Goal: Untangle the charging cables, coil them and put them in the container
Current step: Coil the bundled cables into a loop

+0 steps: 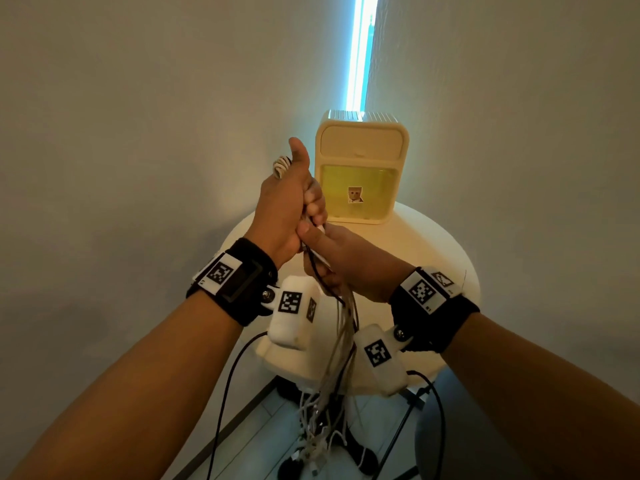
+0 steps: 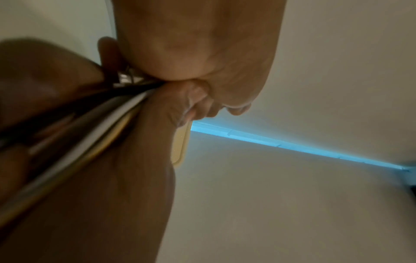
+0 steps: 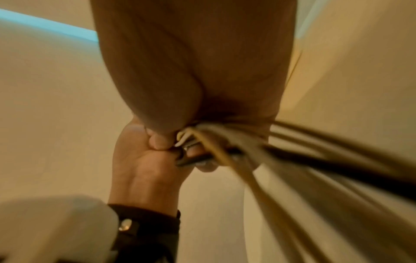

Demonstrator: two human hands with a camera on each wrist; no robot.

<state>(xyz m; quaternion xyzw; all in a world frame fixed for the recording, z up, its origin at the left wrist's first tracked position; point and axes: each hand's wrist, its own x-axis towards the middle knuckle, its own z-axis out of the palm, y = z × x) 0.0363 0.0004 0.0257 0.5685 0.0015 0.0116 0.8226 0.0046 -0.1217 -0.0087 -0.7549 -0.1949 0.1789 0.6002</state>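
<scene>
Right now my left hand [image 1: 284, 202] is raised in front of me with its thumb up and its fingers curled tight around a bunch of charging cables [image 1: 341, 327]. A few white loops of cable [image 1: 281, 165] stick out above that fist, beside the thumb. My right hand [image 1: 349, 261] sits just below and touching the left, its grip also closed on the same bunch, the thumb pressing the strands against the fingers. In the right wrist view, white, yellowish and black strands [image 3: 258, 154] run out of my closed fingers, blurred. From both hands the cables hang down past the near edge of the round white desk [image 1: 433, 244], and their loose ends and plugs [image 1: 318, 441] dangle in a tangle above the floor. The container [image 1: 362, 168], a cream box with a yellow see-through front, stands upright at the far side of the desk, just beyond my hands.
</scene>
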